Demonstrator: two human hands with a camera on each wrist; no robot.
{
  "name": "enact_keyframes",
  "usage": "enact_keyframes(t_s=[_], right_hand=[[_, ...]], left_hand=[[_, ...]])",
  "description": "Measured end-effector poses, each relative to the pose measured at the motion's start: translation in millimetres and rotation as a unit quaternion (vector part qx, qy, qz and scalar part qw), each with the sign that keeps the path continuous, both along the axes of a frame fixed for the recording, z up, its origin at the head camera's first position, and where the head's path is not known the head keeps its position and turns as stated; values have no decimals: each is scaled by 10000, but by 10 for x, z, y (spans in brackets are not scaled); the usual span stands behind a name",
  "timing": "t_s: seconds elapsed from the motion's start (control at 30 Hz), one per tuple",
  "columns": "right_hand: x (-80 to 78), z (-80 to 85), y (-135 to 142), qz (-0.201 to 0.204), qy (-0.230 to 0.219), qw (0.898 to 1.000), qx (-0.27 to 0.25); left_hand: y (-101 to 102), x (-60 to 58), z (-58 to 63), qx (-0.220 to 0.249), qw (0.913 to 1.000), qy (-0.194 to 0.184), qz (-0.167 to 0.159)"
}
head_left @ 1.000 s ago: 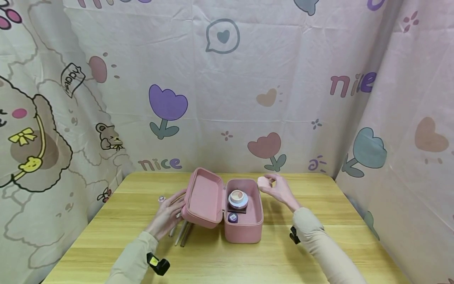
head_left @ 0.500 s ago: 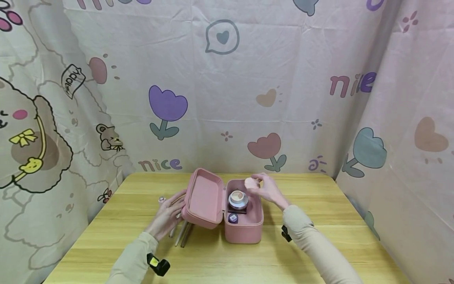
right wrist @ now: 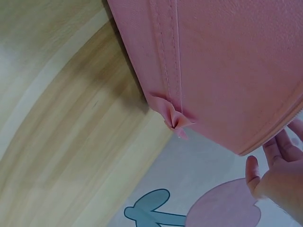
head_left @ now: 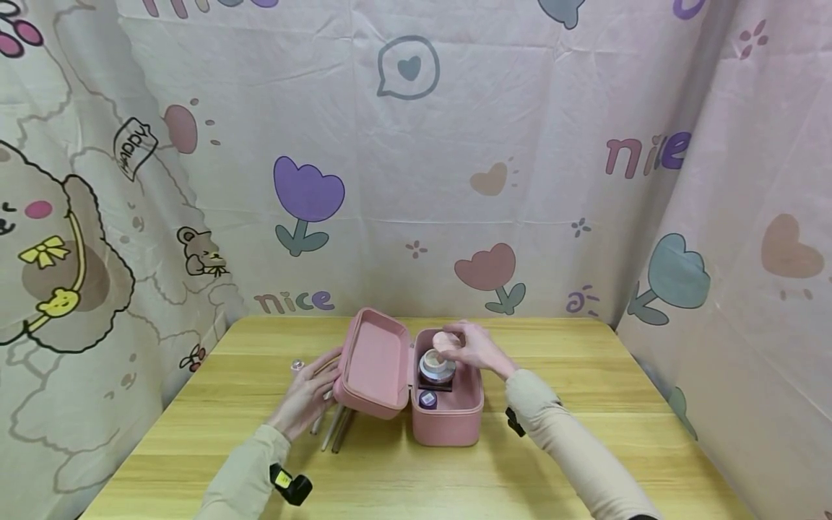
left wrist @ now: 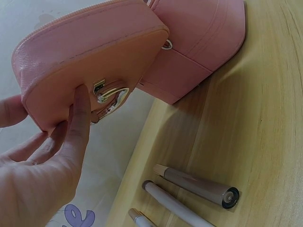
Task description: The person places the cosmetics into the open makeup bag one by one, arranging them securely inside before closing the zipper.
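A pink zippered cosmetic case (head_left: 447, 427) stands with its lid (head_left: 377, 368) swung over to the left. My left hand (head_left: 305, 393) supports the lid from outside; in the left wrist view its fingers (left wrist: 81, 113) lie nearly straight against the lid beside a metal-ringed handle. My right hand (head_left: 477, 347) pinches a pale pink, rounded powder puff (head_left: 445, 342) over the case's far end. Beneath it, a small round jar (head_left: 432, 360) sits on a wider silvery container (head_left: 438, 374), stacked on a dark square compact (head_left: 434, 386). A purple item (head_left: 427, 399) stands nearer the front wall.
Several slender cosmetic tubes lie left of the case, among them a brown tube (left wrist: 199, 184) and a pale tube (left wrist: 173, 203). A small clear-topped item (head_left: 297, 365) is behind my left hand. A patterned curtain (head_left: 416, 180) hangs beyond the wooden table (head_left: 546, 462).
My right hand has carried the puff leftward from outside the case's right wall to above the stacked jars. The left hand and the lid have stayed in place.
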State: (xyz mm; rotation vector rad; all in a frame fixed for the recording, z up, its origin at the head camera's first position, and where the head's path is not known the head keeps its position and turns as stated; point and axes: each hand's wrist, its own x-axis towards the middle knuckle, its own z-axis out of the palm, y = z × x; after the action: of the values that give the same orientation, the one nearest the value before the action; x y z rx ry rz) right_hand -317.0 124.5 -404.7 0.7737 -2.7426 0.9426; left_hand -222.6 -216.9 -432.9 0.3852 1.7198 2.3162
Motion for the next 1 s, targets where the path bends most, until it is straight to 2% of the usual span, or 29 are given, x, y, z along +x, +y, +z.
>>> enact_keyframes(t_s=[0.13, 0.37, 0.53, 0.7, 0.87, 1.0], right_hand=[[-23, -5, -40, 80, 31, 9998, 194], [-55, -19, -89, 252, 2, 9996, 156], [-57, -66, -40, 106, 62, 9986, -523], [-14, -137, 128, -245, 75, 9907, -1338], [93, -243, 298, -771, -476, 9812, -1701], [193, -330, 396, -845, -1138, 9702, -1963]], left_hand=[[-8, 3, -2, 30, 10000, 25, -20], [-7, 7, -5, 19, 10000, 11, -3], [1, 10, -7, -22, 10000, -4, 16], [6, 11, -13, -18, 10000, -20, 75], [5, 5, -18, 15, 10000, 10, 47], [3, -5, -19, 25, 9999, 97, -18]])
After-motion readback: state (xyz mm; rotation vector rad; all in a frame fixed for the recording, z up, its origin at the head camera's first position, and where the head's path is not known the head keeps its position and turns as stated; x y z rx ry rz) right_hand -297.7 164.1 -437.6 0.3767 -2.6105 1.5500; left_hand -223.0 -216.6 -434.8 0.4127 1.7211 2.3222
